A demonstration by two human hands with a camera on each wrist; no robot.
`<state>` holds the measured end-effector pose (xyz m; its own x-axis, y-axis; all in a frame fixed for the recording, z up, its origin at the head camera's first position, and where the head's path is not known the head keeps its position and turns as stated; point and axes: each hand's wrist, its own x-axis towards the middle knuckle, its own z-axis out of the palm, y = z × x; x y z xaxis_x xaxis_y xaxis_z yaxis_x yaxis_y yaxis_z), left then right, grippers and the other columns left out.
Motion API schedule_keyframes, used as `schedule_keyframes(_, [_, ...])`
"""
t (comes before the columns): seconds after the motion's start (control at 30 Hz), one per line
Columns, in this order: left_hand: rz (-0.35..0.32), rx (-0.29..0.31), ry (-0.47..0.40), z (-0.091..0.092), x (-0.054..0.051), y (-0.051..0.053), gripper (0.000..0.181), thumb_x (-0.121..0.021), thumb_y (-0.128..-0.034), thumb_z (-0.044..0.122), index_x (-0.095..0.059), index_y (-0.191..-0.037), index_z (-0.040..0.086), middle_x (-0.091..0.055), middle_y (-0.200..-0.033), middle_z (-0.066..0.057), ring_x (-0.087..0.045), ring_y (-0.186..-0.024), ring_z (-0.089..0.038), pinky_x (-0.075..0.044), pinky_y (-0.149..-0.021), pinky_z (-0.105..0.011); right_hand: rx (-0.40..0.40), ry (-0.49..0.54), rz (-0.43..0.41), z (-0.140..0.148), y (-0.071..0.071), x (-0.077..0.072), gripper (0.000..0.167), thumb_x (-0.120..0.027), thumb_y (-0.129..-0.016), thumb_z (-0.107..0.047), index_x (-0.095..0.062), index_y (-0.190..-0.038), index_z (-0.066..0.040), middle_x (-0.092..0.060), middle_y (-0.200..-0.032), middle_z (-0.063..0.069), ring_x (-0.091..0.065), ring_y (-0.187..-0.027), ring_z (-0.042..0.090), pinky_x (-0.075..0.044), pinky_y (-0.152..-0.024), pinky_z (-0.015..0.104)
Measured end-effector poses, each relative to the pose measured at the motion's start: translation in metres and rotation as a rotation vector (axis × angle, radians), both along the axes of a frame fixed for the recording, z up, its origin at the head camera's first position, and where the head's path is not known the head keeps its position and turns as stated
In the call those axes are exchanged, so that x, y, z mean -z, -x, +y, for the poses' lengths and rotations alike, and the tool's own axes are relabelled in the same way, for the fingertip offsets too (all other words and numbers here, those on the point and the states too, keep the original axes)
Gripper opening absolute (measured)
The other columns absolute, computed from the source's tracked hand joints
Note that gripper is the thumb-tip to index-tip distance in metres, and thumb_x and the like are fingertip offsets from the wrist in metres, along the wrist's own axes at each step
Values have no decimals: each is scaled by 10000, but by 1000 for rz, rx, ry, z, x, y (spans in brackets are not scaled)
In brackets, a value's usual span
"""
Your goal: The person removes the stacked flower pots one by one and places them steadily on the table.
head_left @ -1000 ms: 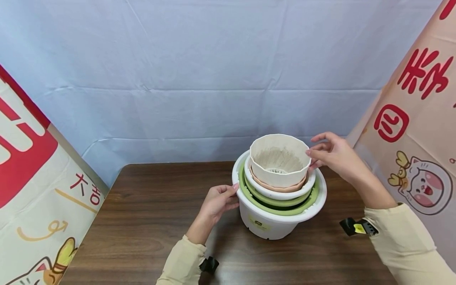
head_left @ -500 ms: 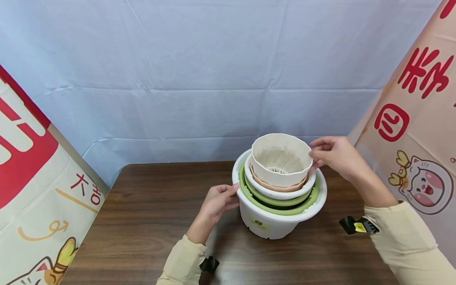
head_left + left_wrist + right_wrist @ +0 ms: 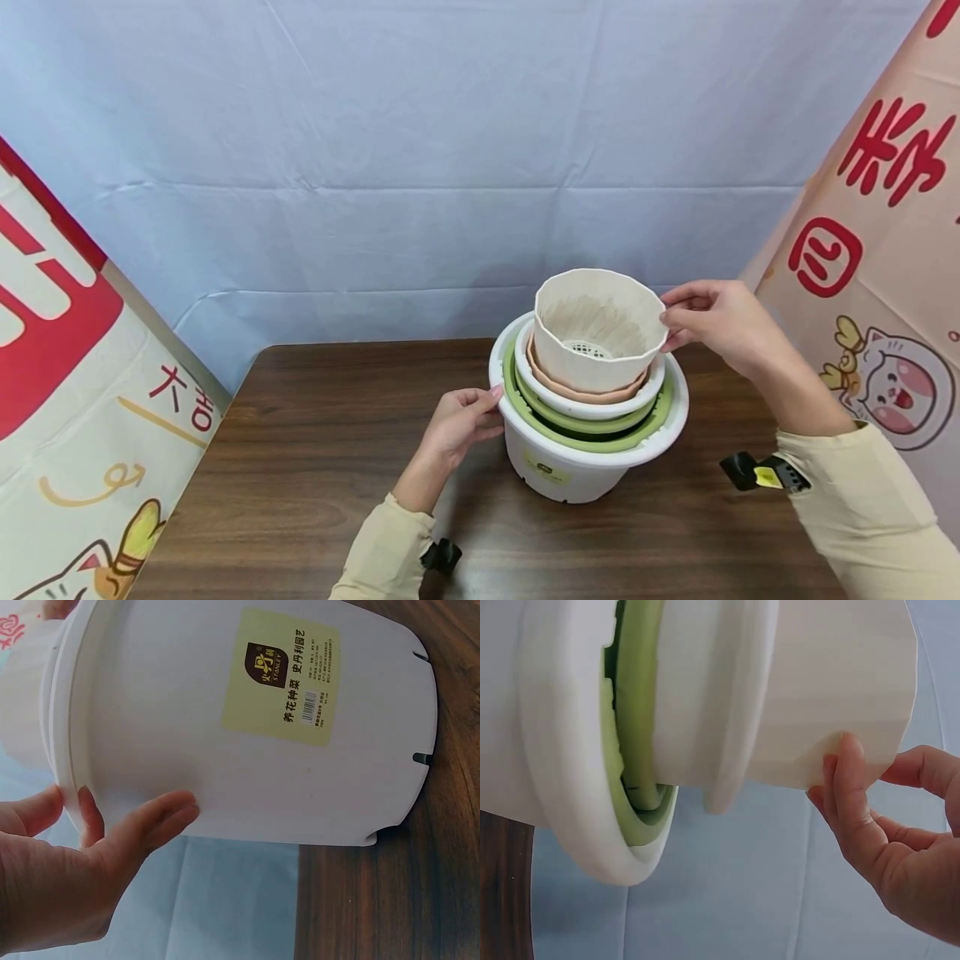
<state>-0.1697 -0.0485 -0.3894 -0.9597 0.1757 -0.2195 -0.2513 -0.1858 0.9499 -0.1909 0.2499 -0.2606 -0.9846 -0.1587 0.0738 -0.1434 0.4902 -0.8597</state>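
Over the peach pot (image 3: 583, 398), the cream faceted flowerpot (image 3: 600, 323) has its rim pinched in the grip of the right hand (image 3: 723, 321); likely light, stiff plastic, best held there. Below, a smaller white pot (image 3: 697, 690) and green pots (image 3: 641, 690) nest in the large white pot (image 3: 615, 477), rim pinched by the left hand (image 3: 457, 425).

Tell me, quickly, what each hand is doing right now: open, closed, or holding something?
Left hand: closed, holding the big white pot by its rim.
Right hand: closed, holding the cream pot by its edge.

Head view overlooks pots (image 3: 588, 377); wrist views sit closer.
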Motion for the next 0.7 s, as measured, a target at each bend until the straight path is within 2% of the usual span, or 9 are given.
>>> schedule_keyframes(0.33, [4,3,1,1,0,0,234,-586,-908,166,-578,-909,-68,-622,-829,-56,-625,-775,-146,-510,-791,-442,-4,68,11,4,-3,-10,328,-551,-884,-6,-458,-1117,206,-636,-783,33,-646,-616,170,-551,-616,278])
schedule_keyframes(0.43, [2,1,-2,1,0,0,226,-587,-907,166,-579,-899,-60,-624,-825,-56,-625,-771,-146,-514,-785,-436,-4,54,14,6,-5,-14,325,-556,-886,-17,-461,-1111,196,-640,-773,9,-647,-620,175,-549,-615,266])
schedule_keyframes(0.7, [-2,2,-8,0,0,-2,205,-588,-907,167,-581,-874,-35,-628,-811,-47,-627,-768,-143,-510,-795,-438,57,-41,25,16,-8,-31,327,-580,-890,-79,-499,-1124,134,-641,-758,-43,-644,-628,168,-536,-616,209])
